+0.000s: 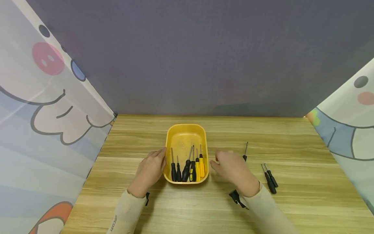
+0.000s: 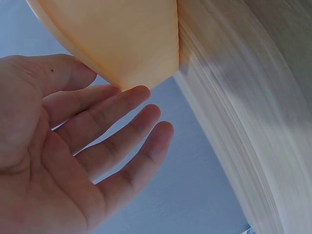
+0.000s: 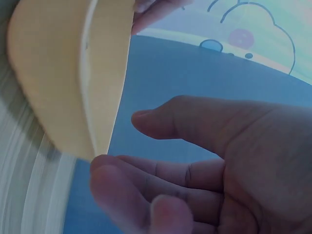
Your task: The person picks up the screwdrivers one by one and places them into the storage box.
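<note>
A yellow rectangular tray (image 1: 182,139) stands on the table with several screwdrivers in its near half, side by side. Some have black handles, like the black screwdriver (image 1: 173,172) at the left; others are yellow, like the yellow screwdriver (image 1: 201,166) at the right. My left hand (image 1: 149,166) is at the tray's left side, fingers extended and fingertips against the wall or very near it, as the left wrist view shows. Just right of the tray, my right hand (image 1: 230,164) has its fingers loosely bent, with nothing held; whether a fingertip touches the wall I cannot tell.
Behind the right hand a dark screwdriver (image 1: 246,151) lies partly hidden. Farther right lie a black screwdriver (image 1: 270,183) and a shorter screwdriver (image 1: 272,177) side by side. The wooden table (image 1: 140,130) ends at a grey back panel (image 1: 187,65), with printed cloth on both sides.
</note>
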### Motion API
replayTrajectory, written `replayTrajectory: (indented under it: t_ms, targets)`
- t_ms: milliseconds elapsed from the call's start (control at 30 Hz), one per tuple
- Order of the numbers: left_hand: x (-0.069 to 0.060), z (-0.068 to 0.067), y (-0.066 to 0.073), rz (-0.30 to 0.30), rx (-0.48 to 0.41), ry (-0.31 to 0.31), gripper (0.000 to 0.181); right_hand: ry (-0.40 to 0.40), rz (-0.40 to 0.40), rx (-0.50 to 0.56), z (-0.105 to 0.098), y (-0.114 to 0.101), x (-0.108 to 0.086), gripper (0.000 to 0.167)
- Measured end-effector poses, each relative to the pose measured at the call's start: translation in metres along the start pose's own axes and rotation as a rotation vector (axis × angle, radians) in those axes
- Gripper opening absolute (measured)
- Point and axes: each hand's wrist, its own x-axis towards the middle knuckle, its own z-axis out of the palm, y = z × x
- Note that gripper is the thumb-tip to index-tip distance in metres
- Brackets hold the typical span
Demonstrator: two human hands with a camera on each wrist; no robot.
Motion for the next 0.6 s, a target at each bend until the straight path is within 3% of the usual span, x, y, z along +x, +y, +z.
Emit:
replayTrajectory:
  t_ms: [133, 600]
  targets:
    - [0.000, 0.000, 0.000, -0.005, -0.003, 0.000, 0.041, 0.021, 0.005, -0.041, -0.004, 0.016, -0.007, 0.021]
    - [-0.001, -0.003, 0.001, -0.012, -0.010, -0.003, 0.041, 0.025, 0.072, -0.037, -0.011, 0.080, -0.040, 0.018]
